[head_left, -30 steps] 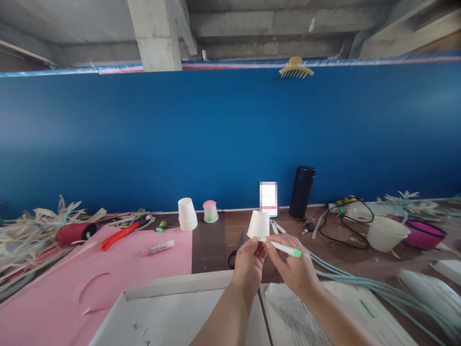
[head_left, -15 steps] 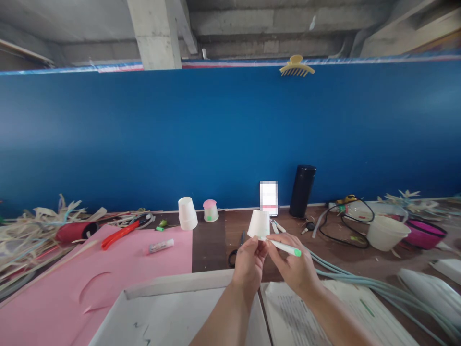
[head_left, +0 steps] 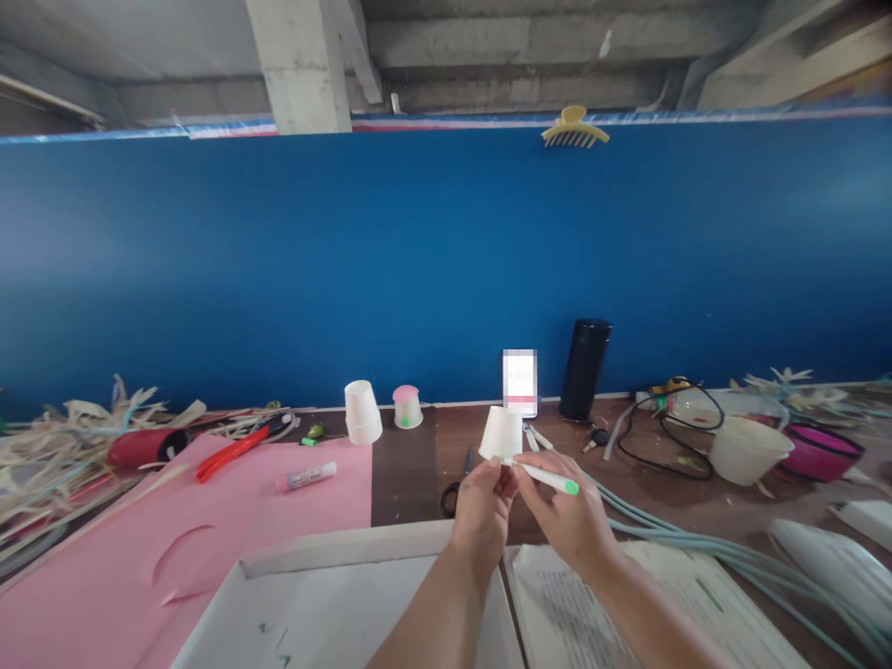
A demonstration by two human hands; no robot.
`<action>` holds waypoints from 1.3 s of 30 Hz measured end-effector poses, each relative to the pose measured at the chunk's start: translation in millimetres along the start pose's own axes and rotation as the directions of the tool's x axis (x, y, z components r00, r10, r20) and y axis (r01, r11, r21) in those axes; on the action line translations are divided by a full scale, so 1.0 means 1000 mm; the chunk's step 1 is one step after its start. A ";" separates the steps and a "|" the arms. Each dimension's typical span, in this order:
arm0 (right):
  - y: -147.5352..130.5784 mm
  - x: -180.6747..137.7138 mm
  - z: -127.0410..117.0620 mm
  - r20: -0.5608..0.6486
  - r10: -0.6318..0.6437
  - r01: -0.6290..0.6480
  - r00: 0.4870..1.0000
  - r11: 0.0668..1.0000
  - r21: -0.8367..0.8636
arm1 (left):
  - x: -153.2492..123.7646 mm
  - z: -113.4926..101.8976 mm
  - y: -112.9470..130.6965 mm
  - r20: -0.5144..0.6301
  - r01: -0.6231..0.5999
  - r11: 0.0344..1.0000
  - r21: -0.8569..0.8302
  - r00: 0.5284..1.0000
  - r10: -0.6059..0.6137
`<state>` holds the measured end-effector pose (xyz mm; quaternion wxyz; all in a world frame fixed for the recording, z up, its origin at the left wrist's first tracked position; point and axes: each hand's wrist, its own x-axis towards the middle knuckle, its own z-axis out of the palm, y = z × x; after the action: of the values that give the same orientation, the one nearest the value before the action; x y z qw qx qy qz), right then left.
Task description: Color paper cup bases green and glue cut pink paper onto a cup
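Observation:
My left hand (head_left: 480,509) pinches the rim of a small white paper cup (head_left: 501,433), held upside down above the table. My right hand (head_left: 568,516) grips a white marker with a green end (head_left: 550,479); its tip touches the cup's rim. Both hands are closed and nearly touch each other in the middle of the view.
A pink paper sheet (head_left: 209,539) lies at left with a glue stick (head_left: 308,477) and red pliers (head_left: 233,454). Stacked white cups (head_left: 362,413), a pink-topped cup (head_left: 407,407), a phone (head_left: 519,382) and a black flask (head_left: 583,370) stand by the blue wall. Scissors (head_left: 456,488), cables (head_left: 669,437), bowls (head_left: 745,451) and hoses (head_left: 697,544) lie at right.

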<state>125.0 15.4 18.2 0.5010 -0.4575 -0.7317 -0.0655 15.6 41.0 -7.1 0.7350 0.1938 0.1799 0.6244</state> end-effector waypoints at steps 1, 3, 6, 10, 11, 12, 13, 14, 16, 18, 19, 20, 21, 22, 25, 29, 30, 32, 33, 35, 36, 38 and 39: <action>0.000 0.000 0.000 -0.006 -0.002 0.002 1.000 1.000 0.000 | 0.000 0.001 0.000 0.003 -0.001 1.000 0.005 1.000 0.001; 0.001 0.001 -0.001 -0.019 0.000 0.000 1.000 1.000 -0.008 | -0.001 0.002 0.001 -0.007 -0.004 1.000 0.016 1.000 0.005; 0.003 0.003 -0.004 -0.039 0.021 -0.022 0.999 0.999 -0.028 | -0.003 0.003 0.001 -0.042 0.009 1.000 0.028 0.999 -0.008; 0.005 0.005 -0.007 -0.044 0.040 -0.041 0.998 0.999 -0.012 | -0.004 0.005 0.002 -0.063 0.033 0.999 0.033 0.998 -0.031; 0.005 0.005 -0.007 -0.044 0.037 -0.037 0.998 0.999 -0.008 | -0.004 0.005 0.002 -0.066 0.031 0.999 0.033 0.997 -0.029; 0.005 0.005 -0.006 -0.042 0.031 -0.031 0.999 0.999 -0.006 | -0.004 0.005 0.002 -0.070 0.026 0.999 0.030 0.997 -0.024; 0.005 0.004 -0.005 -0.039 0.026 -0.026 0.999 1.000 -0.007 | -0.003 0.005 0.002 -0.073 0.020 0.999 0.025 0.997 -0.018; 0.004 0.004 -0.005 -0.034 0.024 -0.024 0.999 1.000 -0.010 | -0.003 0.004 0.002 -0.073 0.015 1.000 0.019 0.997 -0.013; 0.004 0.003 -0.003 -0.025 0.024 -0.024 0.999 1.000 -0.014 | -0.002 0.004 0.002 -0.068 0.012 1.000 0.012 0.998 -0.011; 0.004 0.002 -0.003 -0.022 0.032 -0.032 0.999 0.999 -0.014 | -0.002 0.004 0.001 -0.059 0.018 1.000 0.012 0.998 -0.018; 0.004 0.002 -0.003 -0.023 0.034 -0.034 0.999 0.999 -0.014 | -0.002 0.004 0.001 -0.057 0.022 1.000 0.012 0.998 -0.022; 0.004 0.001 -0.003 -0.022 0.034 -0.035 0.999 0.999 -0.015 | -0.003 0.004 0.001 -0.058 0.025 1.000 0.011 0.998 -0.024; 0.005 0.001 -0.003 -0.019 0.033 -0.033 0.999 0.999 -0.018 | -0.003 0.004 0.001 -0.058 0.022 1.000 0.010 0.998 -0.021; 0.005 0.001 -0.002 -0.017 0.029 -0.029 0.999 0.999 -0.022 | -0.003 0.004 0.001 -0.056 0.017 1.000 0.010 0.998 -0.017; 0.004 0.001 -0.001 -0.021 0.006 -0.006 1.000 0.999 -0.035 | -0.003 0.003 0.001 -0.035 0.004 1.000 0.017 0.999 -0.003; 0.004 0.000 0.000 -0.019 -0.007 0.006 1.000 1.000 -0.025 | -0.001 0.002 0.000 -0.004 0.005 1.000 0.022 1.000 -0.005; 0.004 0.000 0.000 -0.021 -0.004 0.004 1.000 1.000 -0.019 | -0.001 0.002 0.000 -0.005 0.006 1.000 0.024 1.000 -0.006; 0.004 0.000 0.000 -0.023 0.008 -0.008 1.000 1.000 -0.007 | -0.002 0.002 0.000 -0.017 0.006 1.000 0.024 1.000 -0.005; 0.004 0.001 -0.001 -0.023 0.018 -0.018 1.000 1.000 -0.002 | -0.002 0.003 0.000 -0.027 0.007 1.000 0.023 1.000 -0.006; 0.004 0.002 -0.002 -0.024 0.038 -0.038 0.999 0.999 0.005 | -0.003 0.003 0.000 -0.050 0.015 1.000 0.020 0.999 -0.014; 0.005 0.002 -0.002 -0.025 0.045 -0.045 0.999 0.999 0.007 | -0.003 0.004 0.000 -0.058 0.022 1.000 0.019 0.998 -0.020; 0.006 0.003 -0.003 -0.035 0.050 -0.049 0.998 0.999 0.012 | -0.003 0.003 -0.001 -0.060 0.036 0.999 0.019 0.998 -0.035; 0.006 0.003 -0.003 -0.041 0.051 -0.050 0.998 0.999 0.016 | -0.003 0.003 -0.001 -0.058 0.039 0.999 0.020 0.998 -0.037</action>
<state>131.2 19.2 20.3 0.5209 -0.4705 -0.7100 -0.0569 17.8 37.8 -5.0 0.7391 0.1798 0.2112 0.6138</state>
